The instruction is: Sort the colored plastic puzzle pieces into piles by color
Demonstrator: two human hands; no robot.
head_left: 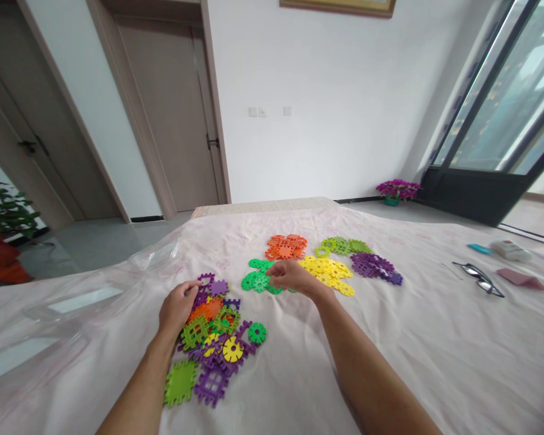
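Note:
Beside the left edge of a mixed pile of plastic building pieces (208,353) rests my left hand (176,309). Its fingers lie loosely bent against the purple and orange pieces, with a gap by the thumb. My right hand (292,277) hangs over the green notched discs (256,280), its fingertips drawn together; whatever is between them is hidden. Just right of that hand spreads a heap of yellow notched discs (330,272). Square purple, orange and lime pieces make up most of the mixed pile, with a yellow disc (233,349) and a green disc (257,333) on its right side.
Behind the discs are orange pieces (286,246), lime pieces (344,244) and purple pieces (374,264). Glasses (479,279), a pink item (521,278) and a tissue pack (510,250) lie right. Clear plastic packaging (79,300) sits left on the pale cloth (417,362).

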